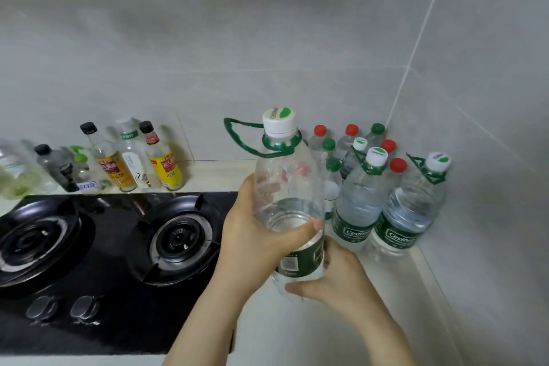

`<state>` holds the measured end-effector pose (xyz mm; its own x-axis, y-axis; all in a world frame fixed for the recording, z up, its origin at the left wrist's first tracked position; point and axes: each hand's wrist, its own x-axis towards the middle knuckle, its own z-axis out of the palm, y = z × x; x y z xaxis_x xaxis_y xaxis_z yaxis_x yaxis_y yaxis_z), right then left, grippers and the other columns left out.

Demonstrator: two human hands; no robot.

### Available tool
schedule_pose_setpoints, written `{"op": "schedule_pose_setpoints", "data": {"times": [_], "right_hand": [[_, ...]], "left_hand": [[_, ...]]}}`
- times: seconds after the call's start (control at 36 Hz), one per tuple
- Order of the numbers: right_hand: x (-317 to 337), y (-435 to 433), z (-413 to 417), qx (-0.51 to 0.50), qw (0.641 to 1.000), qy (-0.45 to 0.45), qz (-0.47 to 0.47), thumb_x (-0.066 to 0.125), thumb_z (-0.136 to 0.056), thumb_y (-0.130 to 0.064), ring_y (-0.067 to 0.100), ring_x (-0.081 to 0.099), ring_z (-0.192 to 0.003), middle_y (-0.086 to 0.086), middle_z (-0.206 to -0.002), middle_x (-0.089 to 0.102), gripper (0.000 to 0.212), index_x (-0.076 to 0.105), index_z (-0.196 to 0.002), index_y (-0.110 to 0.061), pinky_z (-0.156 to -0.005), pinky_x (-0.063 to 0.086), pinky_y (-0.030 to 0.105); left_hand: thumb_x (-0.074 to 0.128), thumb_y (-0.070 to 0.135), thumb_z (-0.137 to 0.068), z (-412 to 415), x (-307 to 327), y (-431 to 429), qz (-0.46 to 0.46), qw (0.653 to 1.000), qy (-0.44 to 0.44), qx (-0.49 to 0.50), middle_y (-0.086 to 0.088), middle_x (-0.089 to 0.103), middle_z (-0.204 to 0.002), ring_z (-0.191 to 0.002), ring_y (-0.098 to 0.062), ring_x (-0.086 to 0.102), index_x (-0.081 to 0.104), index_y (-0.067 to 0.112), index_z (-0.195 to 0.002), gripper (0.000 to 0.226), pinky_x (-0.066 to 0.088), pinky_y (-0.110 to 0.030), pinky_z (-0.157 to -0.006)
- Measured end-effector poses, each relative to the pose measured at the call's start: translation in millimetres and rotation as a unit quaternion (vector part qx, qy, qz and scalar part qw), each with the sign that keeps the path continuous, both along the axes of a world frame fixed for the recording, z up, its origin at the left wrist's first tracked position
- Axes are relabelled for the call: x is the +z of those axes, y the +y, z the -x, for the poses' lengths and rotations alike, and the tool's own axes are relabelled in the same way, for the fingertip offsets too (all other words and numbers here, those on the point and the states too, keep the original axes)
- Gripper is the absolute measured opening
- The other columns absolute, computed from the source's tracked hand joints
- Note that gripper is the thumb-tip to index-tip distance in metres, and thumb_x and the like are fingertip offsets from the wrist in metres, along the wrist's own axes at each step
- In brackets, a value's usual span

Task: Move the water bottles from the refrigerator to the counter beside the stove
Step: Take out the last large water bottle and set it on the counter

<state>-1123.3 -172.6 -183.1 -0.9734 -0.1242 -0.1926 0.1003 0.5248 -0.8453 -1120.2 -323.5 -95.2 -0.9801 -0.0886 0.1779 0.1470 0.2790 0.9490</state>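
Left grip point(246, 229) wraps mid-body and right grip point(335, 276) holds base of large clear plastic water bottle point(286, 187), white-capped, green-looped, over pale bench point(282, 333); set down carelessly, it may topple crowded green-labelled bottles point(356, 211) right of grips.

A pale worktop point(297, 336) runs right to the tiled corner. A black two-burner stove point(104, 261) is set into its left part. Along the far edge behind the stove stands a row of sauce bottles point(133, 163) (all upright, some with yellow labels). In the far right corner two large water bottles point(359, 205) with green labels stand side by side, with small bottles point(347, 140) capped red and green crowded behind them.
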Motion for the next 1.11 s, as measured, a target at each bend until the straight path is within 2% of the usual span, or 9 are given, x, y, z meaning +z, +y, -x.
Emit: {"op": "schedule_pose_setpoints", "data": {"times": [0.08, 0.25, 0.39, 0.47, 0.58, 0.69, 0.89, 1.03, 1.11], "right_hand": [[-16.3, 6.6, 17.5, -0.014, 1.0, -0.007, 0.0, 0.088, -0.045, -0.034, -0.008, 0.062, -0.087, -0.018, -0.094, 0.068, 0.06, 0.053, -0.093, -0.04, -0.069, 0.046, 0.009], [-48.7, 13.5, 46.6, -0.03, 0.999, -0.021, 0.002, 0.089, -0.045, -0.033, 0.0, 0.062, -0.094, -0.016, -0.101, 0.067, 0.075, 0.054, -0.112, -0.036, -0.081, 0.051, 0.02], [-75.5, 15.6, 62.7, -0.043, 0.998, -0.035, 0.009, 0.086, -0.04, -0.04, 0.003, 0.065, -0.095, -0.013, -0.101, 0.07, 0.082, 0.055, -0.115, -0.034, -0.085, 0.054, 0.03], [-87.6, 14.8, 70.3, -0.052, 0.998, -0.046, 0.013, 0.084, -0.04, -0.04, 0.002, 0.065, -0.093, -0.014, -0.099, 0.07, 0.081, 0.056, -0.116, -0.034, -0.083, 0.055, 0.03], [-98.9, 12.6, 77.9, -0.065, 0.996, -0.059, 0.028, 0.084, -0.044, -0.036, 0.001, 0.065, -0.09, -0.015, -0.098, 0.07, 0.077, 0.055, -0.115, -0.035, -0.081, 0.055, 0.029], [-104.5, 13.4, 83.3, -0.07, 0.995, -0.052, 0.04, 0.085, -0.052, -0.025, -0.004, 0.064, -0.088, -0.018, -0.096, 0.069, 0.063, 0.052, -0.101, -0.045, -0.078, 0.054, 0.022], [-116.6, 15.1, 92.0, -0.076, 0.995, -0.046, 0.055, 0.085, -0.055, -0.026, -0.003, 0.064, -0.092, -0.018, -0.1, 0.069, 0.069, 0.053, -0.114, -0.039, -0.083, 0.054, 0.024], [-122.8, 14.6, 95.8, -0.091, 0.994, -0.027, 0.06, 0.085, -0.057, -0.025, -0.003, 0.063, -0.097, -0.02, -0.103, 0.068, 0.068, 0.051, -0.113, -0.042, -0.086, 0.051, 0.022], [-126.1, 14.9, 97.2, -0.1, 0.994, -0.012, 0.051, 0.085, -0.058, -0.02, -0.003, 0.06, -0.102, -0.022, -0.105, 0.065, 0.07, 0.047, -0.111, -0.046, -0.085, 0.045, 0.013]], "left_hand": [[0.091, 0.02, -0.054, 17.5, -11.5, 5.9, 0.012, 1.0, -0.021, -0.003, 0.037, 0.062, -0.098, -0.09, 0.014, 0.061, 0.053, 0.039, -0.106, 0.067, 0.046, -0.004, -0.069], [0.091, 0.012, -0.055, 46.1, -33.9, 12.7, 0.026, 0.999, -0.042, -0.01, 0.043, 0.061, -0.094, -0.09, 0.019, 0.059, 0.053, 0.04, -0.099, 0.064, 0.044, -0.001, -0.069], [0.092, 0.016, -0.053, 64.8, -52.6, 14.1, 0.041, 0.997, -0.058, -0.008, 0.027, 0.067, -0.097, -0.09, 0.007, 0.064, 0.057, 0.033, -0.103, 0.063, 0.048, -0.007, -0.07], [0.093, 0.017, -0.052, 74.8, -63.0, 14.6, 0.043, 0.996, -0.076, -0.011, 0.023, 0.068, -0.097, -0.088, 0.003, 0.066, 0.057, 0.034, -0.105, 0.066, 0.051, -0.013, -0.071], [0.093, 0.015, -0.052, 85.6, -73.7, 17.0, 0.04, 0.994, -0.098, -0.015, 0.028, 0.066, -0.097, -0.089, 0.004, 0.065, 0.057, 0.037, -0.101, 0.065, 0.05, -0.01, -0.07], [0.092, 0.016, -0.053, 94.4, -82.0, 18.5, 0.039, 0.993, -0.111, -0.03, 0.021, 0.069, -0.099, -0.092, 0.002, 0.065, 0.061, 0.03, -0.107, 0.064, 0.051, -0.012, -0.073], [0.092, 0.02, -0.054, 106.4, -91.8, 19.6, 0.046, 0.992, -0.111, -0.044, 0.018, 0.068, -0.102, -0.096, -0.002, 0.065, 0.062, 0.027, -0.109, 0.063, 0.051, -0.013, -0.075], [0.091, 0.014, -0.054, 112.6, -96.0, 22.3, 0.038, 0.992, -0.109, -0.055, 0.016, 0.067, -0.105, -0.098, -0.003, 0.064, 0.061, 0.026, -0.113, 0.067, 0.053, -0.017, -0.079], [0.09, 0.009, -0.056, 114.0, -98.5, 23.7, 0.03, 0.991, -0.11, -0.064, 0.014, 0.068, -0.104, -0.098, -0.004, 0.065, 0.061, 0.023, -0.112, 0.065, 0.052, -0.017, -0.08]]}}
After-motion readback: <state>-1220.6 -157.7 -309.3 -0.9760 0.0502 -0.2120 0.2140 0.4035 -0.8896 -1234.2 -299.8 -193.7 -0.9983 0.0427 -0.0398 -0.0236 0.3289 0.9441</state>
